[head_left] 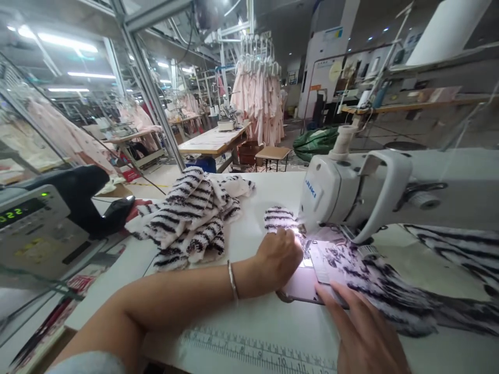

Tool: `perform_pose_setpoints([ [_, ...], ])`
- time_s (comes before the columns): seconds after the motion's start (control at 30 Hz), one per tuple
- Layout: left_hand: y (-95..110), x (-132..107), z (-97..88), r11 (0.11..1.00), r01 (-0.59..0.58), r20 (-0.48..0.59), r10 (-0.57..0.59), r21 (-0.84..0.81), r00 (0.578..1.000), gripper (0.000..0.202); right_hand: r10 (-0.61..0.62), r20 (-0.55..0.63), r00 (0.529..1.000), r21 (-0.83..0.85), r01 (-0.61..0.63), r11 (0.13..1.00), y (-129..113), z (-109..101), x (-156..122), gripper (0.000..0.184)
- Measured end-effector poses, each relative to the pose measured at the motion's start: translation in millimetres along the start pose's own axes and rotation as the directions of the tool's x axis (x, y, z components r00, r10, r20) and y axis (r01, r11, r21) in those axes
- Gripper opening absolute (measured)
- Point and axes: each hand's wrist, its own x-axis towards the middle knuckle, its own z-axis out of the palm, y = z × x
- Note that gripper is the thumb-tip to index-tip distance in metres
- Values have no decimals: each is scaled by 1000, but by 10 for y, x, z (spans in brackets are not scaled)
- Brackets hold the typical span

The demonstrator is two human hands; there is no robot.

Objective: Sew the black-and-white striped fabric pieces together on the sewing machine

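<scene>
**Seated sewing station, viewed from the head.** Left hand (278, 257) curled, fingers down at the machine's needle area; whether it grips anything cannot be told. A metal bangle (233, 280) encircles the left wrist. Right hand (362, 332) open, fingers spread, lying on the striped fabric (384, 283), a fuzzy black-and-white length running off toward 3 o'clock. A small striped piece (278, 218) lies just above the left hand, at the foot of the JUKI sewing machine (351, 189), which occupies 2 to 3 o'clock. Between the hands, a glossy pale sheet (302, 284) and a white label (326, 265). Striped pile (187, 218) at 11 o'clock on the white table (249, 317); printed ruler (253, 350) at 6 o'clock; control unit (35, 223) at 9 o'clock; pink garments (257, 98) on a rack at 12 o'clock, far off.
</scene>
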Motion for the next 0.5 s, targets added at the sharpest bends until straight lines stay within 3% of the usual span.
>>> perform_pose_setpoints([
  [0.1,-134,-27,-21,996,16,-26,-18,-85,1000,20,-11,-72,997,8,12,1000,-18,-32,29,39],
  [0.17,-227,-196,-73,981,33,-43,-42,-190,998,17,-38,-111,993,52,44,998,-69,-85,42,28],
  [0.27,-229,-659,-158,918,71,-87,-113,-391,990,11,-52,-111,993,212,74,974,-286,-182,85,29],
  [0.33,-116,-1021,-181,831,115,-109,-205,-544,973,10,36,-68,997,352,-10,936,-540,-247,167,34],
  [0.37,-40,-1193,-175,742,139,-113,-278,-656,954,10,93,-53,994,412,-63,909,-688,-282,226,34],
  [0.43,112,-1489,-128,320,92,-95,-522,-943,848,11,149,-125,981,467,-75,881,-991,-361,360,24],
  [0.5,219,-1707,-46,-18,-34,-12,-699,-999,715,21,101,-259,960,427,20,904,-1253,-449,459,16],
])
